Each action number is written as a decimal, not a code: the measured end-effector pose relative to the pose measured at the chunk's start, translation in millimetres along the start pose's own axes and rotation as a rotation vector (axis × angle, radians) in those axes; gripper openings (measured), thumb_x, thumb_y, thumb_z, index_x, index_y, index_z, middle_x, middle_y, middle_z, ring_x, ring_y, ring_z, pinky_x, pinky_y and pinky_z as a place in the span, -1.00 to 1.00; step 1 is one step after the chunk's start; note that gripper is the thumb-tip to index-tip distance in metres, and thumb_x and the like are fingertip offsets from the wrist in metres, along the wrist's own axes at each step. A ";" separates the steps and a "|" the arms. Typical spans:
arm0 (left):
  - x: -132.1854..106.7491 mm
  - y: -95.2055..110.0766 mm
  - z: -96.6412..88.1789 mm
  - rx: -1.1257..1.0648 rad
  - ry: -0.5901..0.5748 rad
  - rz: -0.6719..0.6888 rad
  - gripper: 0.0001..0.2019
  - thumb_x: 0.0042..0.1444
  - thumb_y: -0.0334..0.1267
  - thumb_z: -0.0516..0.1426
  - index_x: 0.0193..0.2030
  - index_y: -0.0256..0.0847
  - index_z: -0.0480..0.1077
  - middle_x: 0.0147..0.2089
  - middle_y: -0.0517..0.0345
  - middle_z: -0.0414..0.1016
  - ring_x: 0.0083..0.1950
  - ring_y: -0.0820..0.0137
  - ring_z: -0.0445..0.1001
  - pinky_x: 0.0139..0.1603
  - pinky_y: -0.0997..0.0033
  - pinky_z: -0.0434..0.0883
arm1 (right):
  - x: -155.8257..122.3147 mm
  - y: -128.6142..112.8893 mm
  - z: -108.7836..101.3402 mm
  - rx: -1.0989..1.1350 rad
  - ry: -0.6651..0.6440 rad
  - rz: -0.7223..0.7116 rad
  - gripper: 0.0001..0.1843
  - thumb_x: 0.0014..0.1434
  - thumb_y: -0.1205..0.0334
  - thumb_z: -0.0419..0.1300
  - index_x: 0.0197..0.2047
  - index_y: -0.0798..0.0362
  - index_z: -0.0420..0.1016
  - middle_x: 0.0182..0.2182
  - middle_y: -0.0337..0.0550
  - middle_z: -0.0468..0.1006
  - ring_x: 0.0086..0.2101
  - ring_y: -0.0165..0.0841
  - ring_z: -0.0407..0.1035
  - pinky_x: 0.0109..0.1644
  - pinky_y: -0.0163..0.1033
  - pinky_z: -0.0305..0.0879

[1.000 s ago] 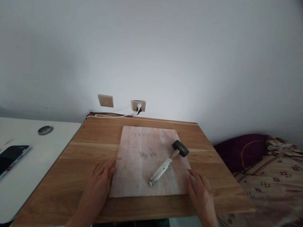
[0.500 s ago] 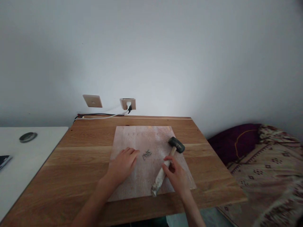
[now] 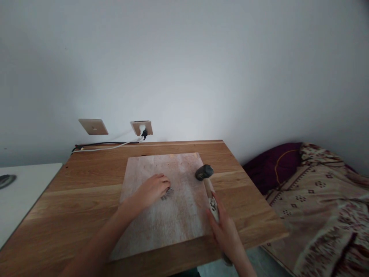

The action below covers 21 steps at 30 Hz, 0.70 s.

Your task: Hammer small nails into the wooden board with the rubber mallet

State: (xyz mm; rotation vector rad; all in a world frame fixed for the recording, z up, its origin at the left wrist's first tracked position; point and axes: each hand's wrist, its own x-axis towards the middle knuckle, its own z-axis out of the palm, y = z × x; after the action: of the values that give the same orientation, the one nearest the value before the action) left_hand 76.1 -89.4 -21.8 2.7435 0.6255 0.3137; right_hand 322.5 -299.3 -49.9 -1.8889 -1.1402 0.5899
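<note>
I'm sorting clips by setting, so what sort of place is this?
Probably a room in a home, perhaps a bedroom: patterned cloth like bedding lies at the right, and a wooden table stands by a plain wall with a socket.

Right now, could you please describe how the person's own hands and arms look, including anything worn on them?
The left hand and right hand are both ungloved. The wrists and visible forearms are bare, with no sleeve, watch or bracelet showing. Rings or small markings cannot be made out.
</note>
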 end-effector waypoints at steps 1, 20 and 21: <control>0.9 -0.7 -0.2 -0.012 0.005 -0.006 -0.77 0.36 -0.49 0.15 -0.19 -0.17 0.62 -0.07 0.01 0.72 0.02 0.19 0.64 0.17 0.16 0.55 | 1.8 2.7 -0.3 -0.058 -0.010 -0.063 -0.32 0.44 -0.01 0.10 0.53 0.04 0.31 0.25 0.17 0.66 0.29 0.04 0.52 0.34 0.18 0.50; 158.9 -29.4 38.7 -0.397 0.258 -0.250 -0.96 0.32 -0.40 0.29 -0.13 -0.26 0.61 -0.17 0.09 0.71 -0.16 0.29 0.66 0.00 0.20 0.57 | 3.6 1.0 1.4 -0.029 -0.023 -0.027 -0.32 0.44 0.15 0.05 0.55 0.18 0.25 0.38 0.21 0.54 0.39 -0.03 0.40 0.44 0.12 0.40; 158.4 -30.9 40.0 -0.397 0.255 -0.250 -0.96 0.34 -0.35 0.30 -0.13 -0.26 0.60 -0.16 0.11 0.70 -0.16 0.30 0.65 0.01 0.17 0.58 | 3.6 1.1 1.6 -0.027 -0.020 -0.025 -0.32 0.44 0.16 0.05 0.55 0.17 0.26 0.39 0.19 0.53 0.40 -0.03 0.39 0.45 0.14 0.39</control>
State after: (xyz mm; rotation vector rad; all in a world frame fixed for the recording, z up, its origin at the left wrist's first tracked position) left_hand 214.9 -1.2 -47.0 2.2365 0.8580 0.6556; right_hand 323.5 -295.8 -51.6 -1.8929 -1.1888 0.5837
